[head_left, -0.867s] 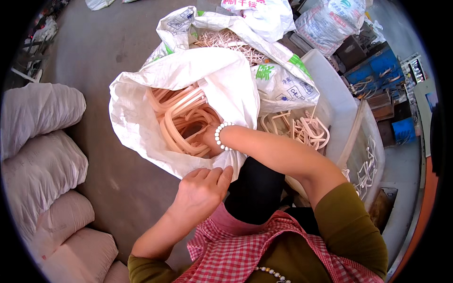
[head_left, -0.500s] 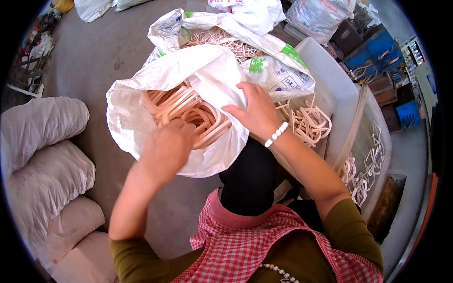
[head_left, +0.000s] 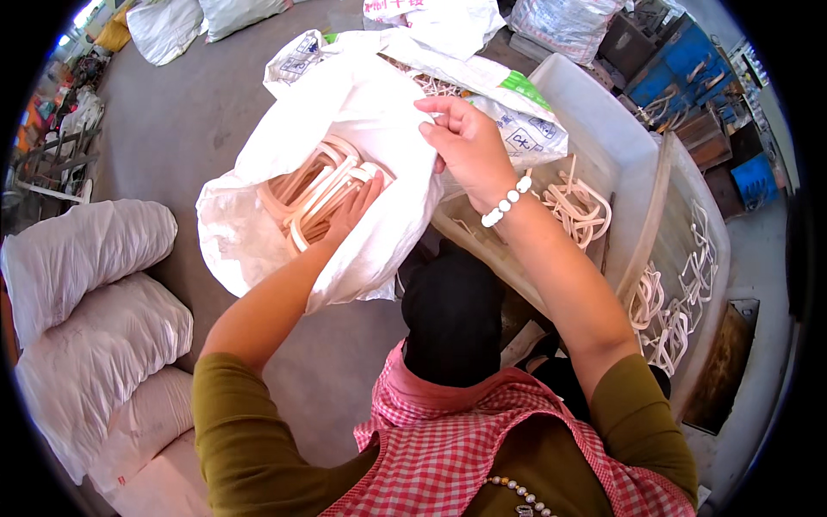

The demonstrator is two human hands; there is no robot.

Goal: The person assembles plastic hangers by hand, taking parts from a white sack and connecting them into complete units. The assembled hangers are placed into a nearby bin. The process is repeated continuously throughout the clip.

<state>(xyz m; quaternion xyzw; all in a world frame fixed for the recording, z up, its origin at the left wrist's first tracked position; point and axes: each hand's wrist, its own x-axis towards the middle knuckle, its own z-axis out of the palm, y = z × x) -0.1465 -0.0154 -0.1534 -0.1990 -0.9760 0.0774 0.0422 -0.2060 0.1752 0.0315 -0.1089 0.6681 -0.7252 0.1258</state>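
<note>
A white woven sack (head_left: pixel 233 233) stands open in front of me, with bent pale-pink rods (head_left: pixel 306 194) bundled inside. My left hand (head_left: pixel 353 211) reaches into the sack, its fingers stretched out and lying against the right side of the bundle. At the upper right of the mouth, my right hand (head_left: pixel 469 142) pinches the sack's rim between thumb and fingers, pulling it up. A white beaded bracelet (head_left: pixel 506 208) circles the right wrist. The sack's near wall partly covers the left hand's underside.
Behind it, a printed white sack (head_left: pixel 525 129) holds thin pinkish scraps. On the right, a plastic bin (head_left: pixel 624 181) contains loose bent rods (head_left: pixel 577 211). Full white sacks (head_left: pixel 99 336) are stacked at left. Blue machinery (head_left: pixel 680 73) stands at the far right.
My left hand has gone from above the bundle to its right side, its fingers now extended. My right hand has risen slightly with the rim, and the mouth has narrowed.
</note>
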